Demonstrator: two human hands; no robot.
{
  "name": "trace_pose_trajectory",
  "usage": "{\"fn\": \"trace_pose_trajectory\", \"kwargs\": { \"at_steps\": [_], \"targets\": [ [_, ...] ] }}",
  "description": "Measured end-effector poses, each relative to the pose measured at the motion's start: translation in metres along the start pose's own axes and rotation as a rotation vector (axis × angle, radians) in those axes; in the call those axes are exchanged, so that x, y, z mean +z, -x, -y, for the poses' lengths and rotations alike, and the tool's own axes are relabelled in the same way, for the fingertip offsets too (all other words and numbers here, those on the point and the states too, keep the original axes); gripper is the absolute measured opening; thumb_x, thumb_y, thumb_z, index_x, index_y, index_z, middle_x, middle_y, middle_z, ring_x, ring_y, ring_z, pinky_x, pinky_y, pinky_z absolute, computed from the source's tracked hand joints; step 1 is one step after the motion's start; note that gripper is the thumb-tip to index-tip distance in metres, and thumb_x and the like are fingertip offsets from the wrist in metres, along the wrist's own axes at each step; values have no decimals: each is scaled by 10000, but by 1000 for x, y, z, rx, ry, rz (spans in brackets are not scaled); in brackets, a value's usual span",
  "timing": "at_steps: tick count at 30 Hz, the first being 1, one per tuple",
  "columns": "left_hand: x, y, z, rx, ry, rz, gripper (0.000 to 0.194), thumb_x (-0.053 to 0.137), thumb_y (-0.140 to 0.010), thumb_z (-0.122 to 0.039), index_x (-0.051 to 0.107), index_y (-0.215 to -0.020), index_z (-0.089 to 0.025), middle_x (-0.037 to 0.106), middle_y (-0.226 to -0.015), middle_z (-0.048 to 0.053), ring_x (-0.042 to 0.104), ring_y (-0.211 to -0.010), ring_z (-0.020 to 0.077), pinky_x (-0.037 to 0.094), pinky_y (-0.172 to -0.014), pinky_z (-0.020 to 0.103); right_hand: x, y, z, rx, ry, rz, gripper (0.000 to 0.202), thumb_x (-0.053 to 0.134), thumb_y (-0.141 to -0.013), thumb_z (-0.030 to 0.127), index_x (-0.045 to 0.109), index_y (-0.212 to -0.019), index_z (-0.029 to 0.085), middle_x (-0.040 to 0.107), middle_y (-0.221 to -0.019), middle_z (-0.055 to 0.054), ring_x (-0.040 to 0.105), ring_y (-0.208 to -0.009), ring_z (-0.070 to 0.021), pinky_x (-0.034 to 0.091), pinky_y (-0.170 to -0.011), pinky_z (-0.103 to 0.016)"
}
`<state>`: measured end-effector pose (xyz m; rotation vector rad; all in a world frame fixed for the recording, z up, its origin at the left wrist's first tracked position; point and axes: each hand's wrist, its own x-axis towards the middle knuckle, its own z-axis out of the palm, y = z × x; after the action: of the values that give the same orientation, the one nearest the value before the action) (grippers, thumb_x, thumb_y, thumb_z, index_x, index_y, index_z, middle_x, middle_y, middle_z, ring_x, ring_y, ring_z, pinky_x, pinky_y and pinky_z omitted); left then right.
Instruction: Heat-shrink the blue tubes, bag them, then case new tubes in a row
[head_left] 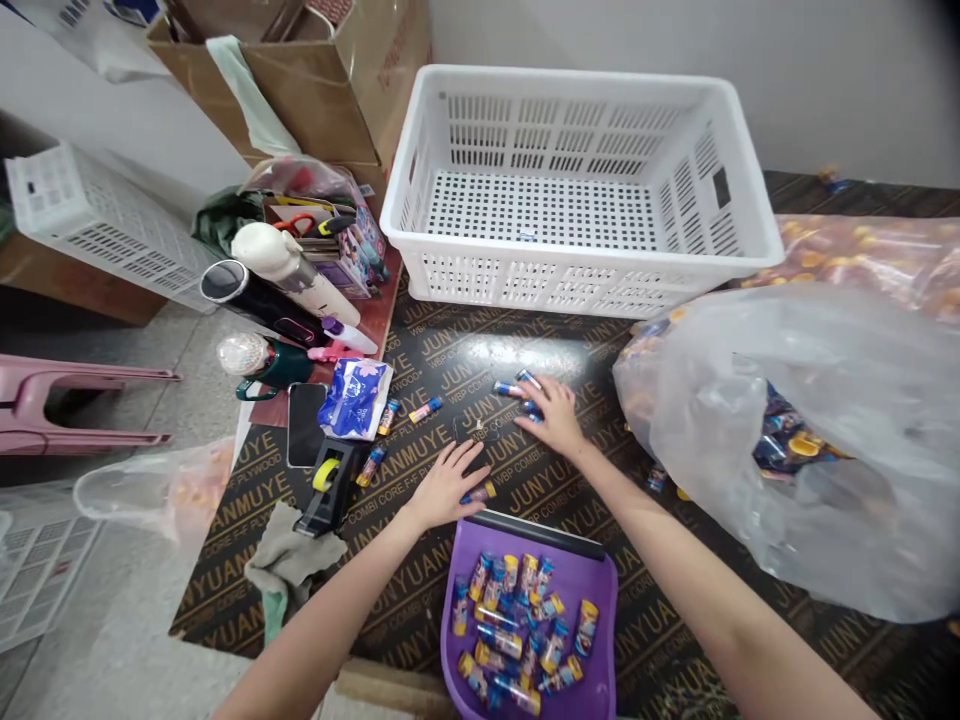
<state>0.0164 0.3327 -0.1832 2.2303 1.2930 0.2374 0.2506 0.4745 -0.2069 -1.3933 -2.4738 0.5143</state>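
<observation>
My left hand [448,488] lies on the dark plywood board with fingers spread, its thumb side beside a small blue-and-yellow tube [478,492]. Farther right, my right hand [553,415] reaches over the board, fingers apart and slightly bent. At its fingertips are a few similar tubes [510,388]; whether the fingers press on them is hard to make out. Just below my hands sits a purple dustpan-shaped scoop [606,620] with a dark front lip, holding many such tubes [499,640]. More loose tubes [425,409] lie to the left of my hands.
A white slotted crate [581,255] stands at the back. On the right bulges a large clear plastic bag [690,420] with packaged items. At left are a tape dispenser [330,490], phone [306,425], blue tissue pack [355,398], bottles [289,280] and a grey cloth [289,560].
</observation>
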Motion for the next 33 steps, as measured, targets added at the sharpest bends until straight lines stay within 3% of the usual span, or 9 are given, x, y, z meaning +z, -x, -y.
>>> {"fn": "trace_pose_trajectory", "kwargs": {
  "at_steps": [3, 6, 10, 16, 19, 22, 26, 30, 33],
  "targets": [
    [4, 3, -2, -188, -45, -109, 364, 506, -802, -314, 540, -1155, -231, 439, -1329, 107, 360, -1251, 252, 323, -1017, 438, 4, 57, 30, 17, -77, 73, 522, 540, -791, 454, 469, -1274, 269, 406, -1352, -72, 300, -1273, -278, 216, -1023, -458],
    [7, 1, -4, -454, -113, -238, 335, 516, -782, -310, 560, -1101, -215, 493, -1225, 113, 424, -1159, 258, 414, -931, 396, 6, 129, 59, 106, -174, 160, 433, 509, -819, 404, 509, -1234, 279, 422, -1350, -69, 292, -1289, -286, 279, -991, -472],
    [4, -6, -10, -560, -160, -212, 295, 501, -784, -337, 568, -1052, -233, 504, -1177, 85, 462, -1081, 242, 477, -814, 338, -3, 211, 99, 178, -261, 326, 431, 434, -869, 421, 445, -1291, 330, 377, -1398, -57, 295, -1299, -283, 293, -989, -510],
    [-6, -17, -25, -594, -151, -145, 223, 530, -755, -301, 578, -958, -223, 475, -1178, 71, 488, -1040, 225, 486, -783, 316, -43, 255, 117, 193, -394, 531, 597, 376, -884, 453, 104, -1413, 403, 388, -1402, -6, 325, -1301, -259, 287, -1021, -549],
    [-15, -26, -30, -705, -90, -147, 220, 576, -708, -285, 569, -913, -204, 467, -1128, 79, 520, -982, 227, 492, -751, 324, -66, 253, 111, 110, -377, 626, 656, 436, -839, 481, 86, -1393, 459, 383, -1404, 17, 300, -1317, -261, 273, -1041, -564],
    [-25, -32, -39, -812, 26, -145, 252, 604, -678, -308, 564, -901, -199, 470, -1059, 63, 561, -874, 204, 493, -730, 327, -83, 247, 106, -69, -351, 717, 583, 488, -802, 469, 246, -1329, 532, 339, -1424, 32, 241, -1333, -252, 308, -1035, -539],
    [-14, -13, -83, -668, 160, -88, 294, 613, -668, -331, 578, -940, -226, 475, -1058, 37, 574, -827, 179, 486, -744, 317, -86, 214, 102, -186, -441, 592, 372, 505, -804, 396, 513, -1144, 546, 449, -1345, 43, 367, -1279, -226, 408, -987, -452],
    [18, 28, -141, -451, 278, 106, 384, 640, -649, -418, 605, -966, -204, 501, -1085, 96, 554, -916, 255, 481, -759, 391, -57, 118, 104, -68, -424, 223, 384, 452, -842, 397, 540, -1212, 352, 470, -1319, -39, 424, -1229, -262, 381, -998, -462],
    [19, 59, -147, -397, 293, 46, 392, 620, -668, -493, 625, -942, -212, 511, -1156, 112, 486, -1051, 311, 427, -867, 474, -17, 24, 121, -159, -274, 145, 546, 485, -820, 432, 408, -1330, 252, 285, -1448, -80, 302, -1294, -292, 303, -1017, -491]
  ]
}}
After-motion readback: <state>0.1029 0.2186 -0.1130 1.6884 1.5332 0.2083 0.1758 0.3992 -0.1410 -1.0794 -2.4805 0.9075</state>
